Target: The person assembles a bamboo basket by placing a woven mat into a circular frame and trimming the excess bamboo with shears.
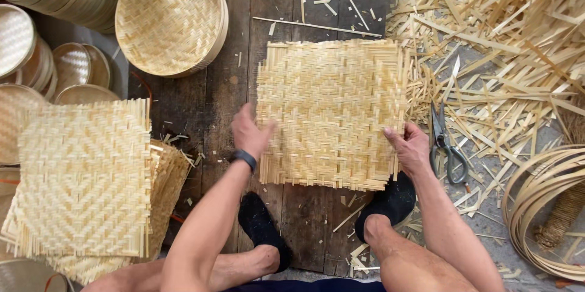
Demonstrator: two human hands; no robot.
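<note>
Hands grip woven bamboo mat (332, 112): left hand (251, 133) at left edge | right hand (409, 146) at right edge | scissors (445, 142) beside.

Square woven bamboo mat (332, 112): pale straw-yellow, herringbone weave. Round woven bamboo tray (170, 17): golden-tan, herringbone. Plank floor (225, 78): dark brown. Scissors (443, 142): grey.
</note>
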